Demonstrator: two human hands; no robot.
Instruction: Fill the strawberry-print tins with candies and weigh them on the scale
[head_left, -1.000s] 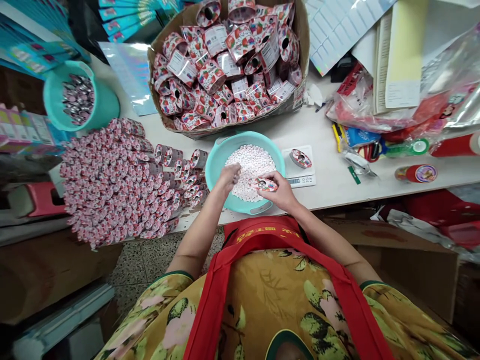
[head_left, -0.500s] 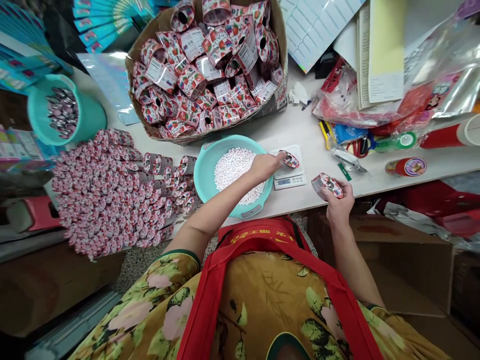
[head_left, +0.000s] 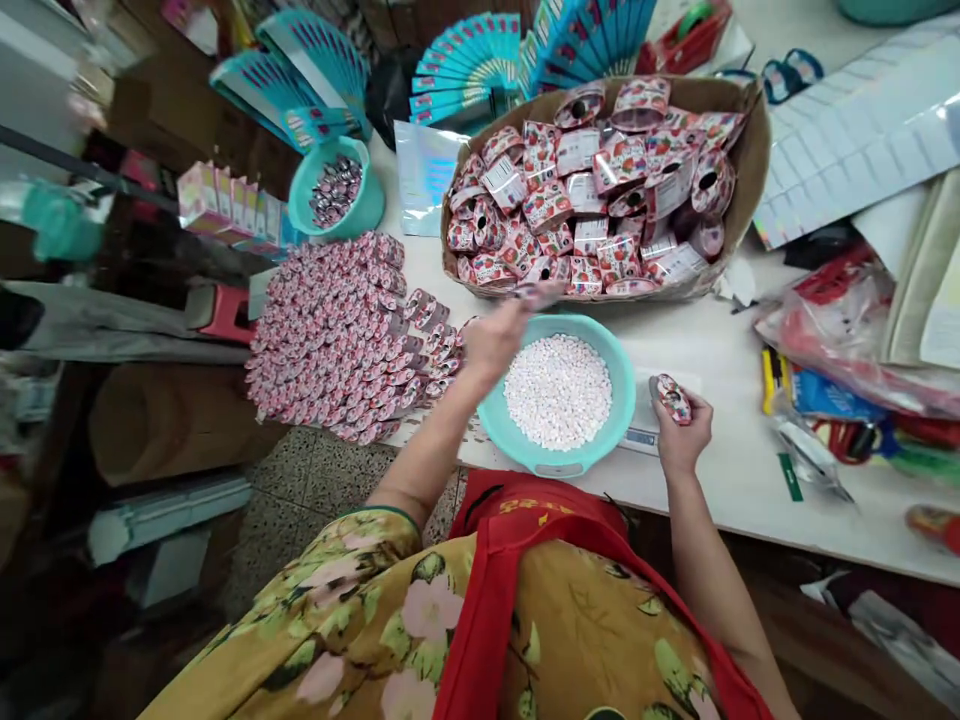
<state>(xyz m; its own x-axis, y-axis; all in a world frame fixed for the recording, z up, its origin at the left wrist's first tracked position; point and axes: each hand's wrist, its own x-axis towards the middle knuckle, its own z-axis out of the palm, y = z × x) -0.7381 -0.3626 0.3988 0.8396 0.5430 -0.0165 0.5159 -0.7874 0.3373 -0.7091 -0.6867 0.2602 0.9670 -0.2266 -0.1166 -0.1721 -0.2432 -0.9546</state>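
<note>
My left hand [head_left: 491,340] is over the left rim of the teal basin [head_left: 559,468], its fingers closed on a strawberry-print container that is smeared by motion. Small white pellets [head_left: 559,390] fill the basin's middle. On the right, my right hand [head_left: 686,435] grips another strawberry-print container [head_left: 673,400] with a round dark hole in its top. It is above the right part of the white scale [head_left: 640,438], which it partly hides. Many similar containers [head_left: 330,340] stand packed together on the left of the table, with a few looser ones near my left hand.
A cardboard box [head_left: 739,110] full of printed containers lies behind the basin. A teal bucket [head_left: 367,205] of small shiny pieces stands at the back left. Plastic bags [head_left: 810,320], a blue packet [head_left: 836,395] and scissors [head_left: 847,440] lie on the right.
My left hand has moved from the scale across the basin to its left side, carrying a container. My right hand, still holding its container, is now by the scale. The view has shifted left.
</note>
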